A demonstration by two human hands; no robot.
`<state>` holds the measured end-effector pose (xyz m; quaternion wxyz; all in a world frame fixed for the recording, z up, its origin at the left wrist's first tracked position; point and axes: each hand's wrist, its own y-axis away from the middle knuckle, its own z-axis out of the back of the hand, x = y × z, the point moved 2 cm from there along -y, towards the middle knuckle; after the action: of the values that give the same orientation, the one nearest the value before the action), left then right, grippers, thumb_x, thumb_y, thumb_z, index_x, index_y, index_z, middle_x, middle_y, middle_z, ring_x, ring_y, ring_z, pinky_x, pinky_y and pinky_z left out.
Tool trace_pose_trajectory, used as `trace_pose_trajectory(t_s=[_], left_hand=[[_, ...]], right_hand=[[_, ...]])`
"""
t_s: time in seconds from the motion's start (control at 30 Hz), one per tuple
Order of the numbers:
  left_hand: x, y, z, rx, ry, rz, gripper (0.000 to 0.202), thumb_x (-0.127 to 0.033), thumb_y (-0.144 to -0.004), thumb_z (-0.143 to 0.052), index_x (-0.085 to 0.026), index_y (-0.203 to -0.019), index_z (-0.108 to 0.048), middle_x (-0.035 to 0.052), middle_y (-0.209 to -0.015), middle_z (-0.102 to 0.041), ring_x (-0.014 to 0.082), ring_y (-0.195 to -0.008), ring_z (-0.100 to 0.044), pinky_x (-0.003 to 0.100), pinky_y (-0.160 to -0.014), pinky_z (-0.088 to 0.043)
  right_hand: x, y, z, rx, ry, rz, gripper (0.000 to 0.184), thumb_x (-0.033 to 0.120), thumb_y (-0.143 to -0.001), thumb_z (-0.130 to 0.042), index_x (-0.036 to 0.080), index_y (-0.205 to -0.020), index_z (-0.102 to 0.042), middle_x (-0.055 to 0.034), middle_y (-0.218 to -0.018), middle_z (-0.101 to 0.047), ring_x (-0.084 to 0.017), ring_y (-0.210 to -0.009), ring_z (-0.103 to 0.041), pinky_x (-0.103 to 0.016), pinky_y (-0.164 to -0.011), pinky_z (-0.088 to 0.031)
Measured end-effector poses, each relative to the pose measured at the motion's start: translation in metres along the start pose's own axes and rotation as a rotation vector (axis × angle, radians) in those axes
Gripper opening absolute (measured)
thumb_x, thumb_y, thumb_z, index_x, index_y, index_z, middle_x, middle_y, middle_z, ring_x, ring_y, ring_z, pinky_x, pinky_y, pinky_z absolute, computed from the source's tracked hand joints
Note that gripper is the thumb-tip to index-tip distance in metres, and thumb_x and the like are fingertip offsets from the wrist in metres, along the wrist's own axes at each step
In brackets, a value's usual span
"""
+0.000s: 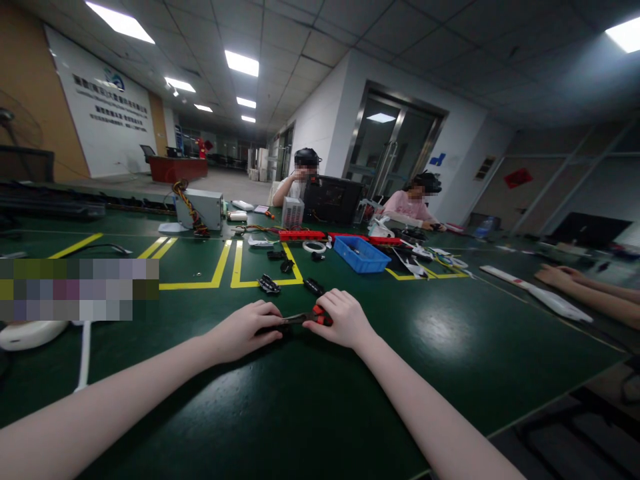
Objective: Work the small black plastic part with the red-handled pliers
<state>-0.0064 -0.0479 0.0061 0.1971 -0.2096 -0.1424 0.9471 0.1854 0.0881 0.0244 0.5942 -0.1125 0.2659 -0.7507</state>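
Note:
My right hand (345,320) is closed round the red-and-black handles of a pair of pliers (295,320). The pliers' metal jaws point left and reach the fingertips of my left hand (247,330). Those fingers are pinched on a small dark piece, mostly hidden, at the tip of the jaws. Both hands are low over the green table (280,413). Just beyond them lie a black plastic part (269,284) and another black part (314,287).
A blue bin (361,255) stands beyond my right hand, with red power strips (301,235) behind it. A metal power supply (200,210) with wires is at the back left. Two people sit across the table; another person's hands (555,275) rest at the right near a white strip (537,292).

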Motion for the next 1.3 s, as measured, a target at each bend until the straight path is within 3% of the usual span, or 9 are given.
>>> trace_pose_trajectory(t_s=[0.83, 1.3], left_hand=[[-0.0034, 0.0002, 0.0019, 0.012, -0.035, 0.003, 0.028, -0.024, -0.093, -0.05, -0.024, -0.118, -0.061, 0.0062, -0.112, -0.058, 0.0207, -0.098, -0.054, 0.036, -0.088, -0.046], [-0.0006, 0.0001, 0.0013, -0.004, 0.003, -0.017, 0.028, -0.026, -0.094, -0.048, -0.024, -0.119, -0.061, 0.0073, -0.111, -0.058, 0.0212, -0.098, -0.054, 0.037, -0.086, -0.046]], right_hand=[[-0.0025, 0.0029, -0.0028, 0.066, -0.037, -0.062, 0.04, 0.056, -0.083, -0.057, 0.017, -0.073, -0.053, -0.0039, -0.079, -0.053, -0.014, -0.069, -0.049, -0.026, -0.061, -0.034], [-0.0043, 0.0022, 0.0002, 0.027, -0.032, -0.07, 0.04, 0.056, -0.083, -0.057, 0.017, -0.075, -0.056, -0.0039, -0.078, -0.054, -0.015, -0.07, -0.05, -0.027, -0.062, -0.035]])
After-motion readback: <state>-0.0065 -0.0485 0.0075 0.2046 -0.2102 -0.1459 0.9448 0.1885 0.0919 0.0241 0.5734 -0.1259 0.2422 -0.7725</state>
